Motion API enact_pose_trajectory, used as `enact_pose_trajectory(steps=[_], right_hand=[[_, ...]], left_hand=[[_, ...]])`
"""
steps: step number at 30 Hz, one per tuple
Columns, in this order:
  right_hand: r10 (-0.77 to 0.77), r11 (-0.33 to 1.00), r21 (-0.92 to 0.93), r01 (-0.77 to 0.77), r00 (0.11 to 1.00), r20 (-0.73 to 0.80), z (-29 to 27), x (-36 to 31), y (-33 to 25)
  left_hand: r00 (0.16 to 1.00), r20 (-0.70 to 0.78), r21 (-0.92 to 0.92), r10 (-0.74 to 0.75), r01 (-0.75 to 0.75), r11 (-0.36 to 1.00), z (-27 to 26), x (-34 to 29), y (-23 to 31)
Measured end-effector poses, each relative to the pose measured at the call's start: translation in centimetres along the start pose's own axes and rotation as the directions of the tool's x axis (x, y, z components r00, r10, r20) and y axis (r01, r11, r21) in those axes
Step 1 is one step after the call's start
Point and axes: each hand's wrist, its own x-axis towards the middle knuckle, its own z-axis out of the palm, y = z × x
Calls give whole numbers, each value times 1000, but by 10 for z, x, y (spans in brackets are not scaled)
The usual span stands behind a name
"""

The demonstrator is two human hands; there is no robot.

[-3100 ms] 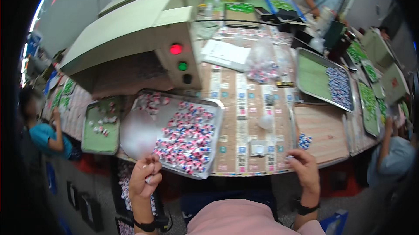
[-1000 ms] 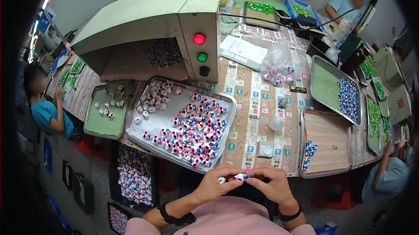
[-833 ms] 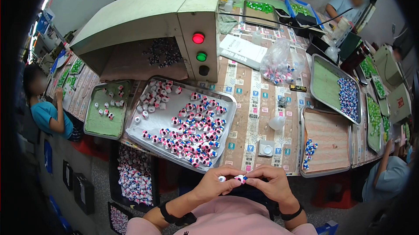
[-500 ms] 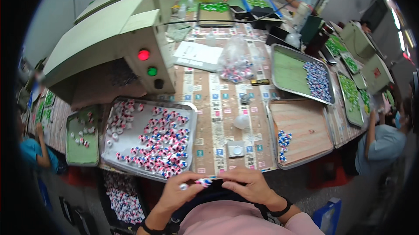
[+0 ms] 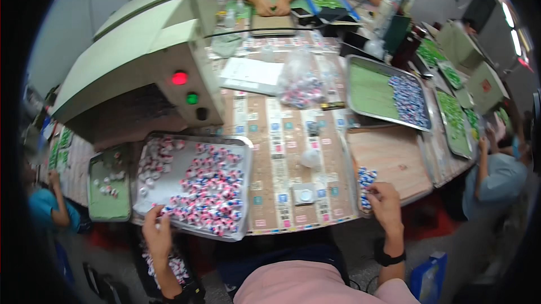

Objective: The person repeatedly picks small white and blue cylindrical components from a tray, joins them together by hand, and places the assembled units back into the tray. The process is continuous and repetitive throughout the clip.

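Note:
At the near left corner of a metal tray [image 5: 246, 160] my left hand [image 5: 156, 236] has its thumb and fingertips closed around a small white, pink and blue piece [image 5: 163, 210]. Several pieces [image 5: 211, 185] of that kind fill much of the white-lined tray. To the right, my right hand [image 5: 386, 205] pinches at a small heap of blue-and-white pieces [image 5: 366, 177] on a wood-coloured tray [image 5: 389, 154]. Whatever lies between its fingertips is hidden. Both hands are somewhat blurred.
A pale machine [image 5: 152, 61] with red and green lights stands at left. A green-lined tray [image 5: 369, 89] of blue pieces, a clear plastic bag [image 5: 301, 81] and a small white dish [image 5: 305, 195] are on the table. A co-worker's hands [image 5: 273, 8] are across it.
My hands have parted from in front of my body. The left has moved left to the tray of pink pieces, the right to the blue-and-white heap. The head view has shifted slightly.

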Motion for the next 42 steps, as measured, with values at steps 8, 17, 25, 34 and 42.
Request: enact_pose_trajectory(steps=[8, 17, 25, 34, 42], right_hand=[[138, 950, 286, -125, 990, -26, -2, -8, 17], [-25, 731, 672, -121, 979, 204, 9, -14, -55], [109, 632, 722, -281, 955, 276, 33, -11, -74], [97, 660, 675, -330, 928, 360, 45, -5, -91], [-54, 817, 570, -85, 973, 224, 53, -2, -96]], left_hand=[[985, 21, 120, 170, -171, 978, -1, 10, -9], [997, 4, 7, 74, -74, 997, -2, 4, -14], [925, 336, -871, -178, 377, 316, -8, -15, 26], [524, 836, -469, 164, 837, -283, 53, -46, 87], [366, 922, -336, 130, 919, -207, 89, -61, 94]])
